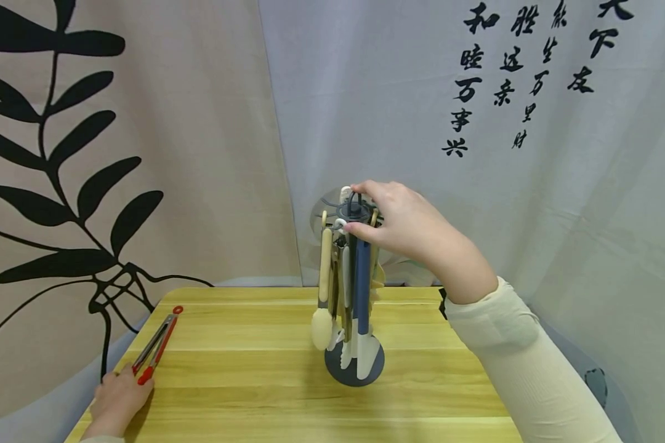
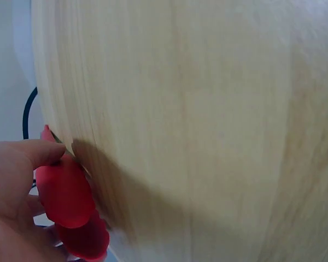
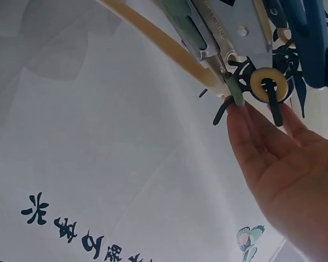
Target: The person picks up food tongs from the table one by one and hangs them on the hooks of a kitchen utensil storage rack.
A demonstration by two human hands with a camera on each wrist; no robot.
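At the table's left edge my left hand (image 1: 117, 397) pinches the red tips of a pair of metal tongs (image 1: 170, 333). In the left wrist view the thumb lies over one red scalloped tip (image 2: 65, 191), the fingers behind it. A dark grey rotating utensil stand (image 1: 335, 367) stands upright near the back, hung with several kitchen tools. My right hand (image 1: 404, 215) grips the stand's top from the right, thumb in front. Among the tools are a blue-handled one (image 1: 362, 289) and a cream-handled one (image 1: 322, 326). Seen from the right wrist, my fingers (image 3: 243, 136) are at the hooks.
The light wooden table (image 1: 244, 363) has its back edge against a hanging cloth (image 1: 210, 154) printed with dark leaves and black characters. A small black object (image 1: 443, 304) shows at the back edge beside my right forearm.
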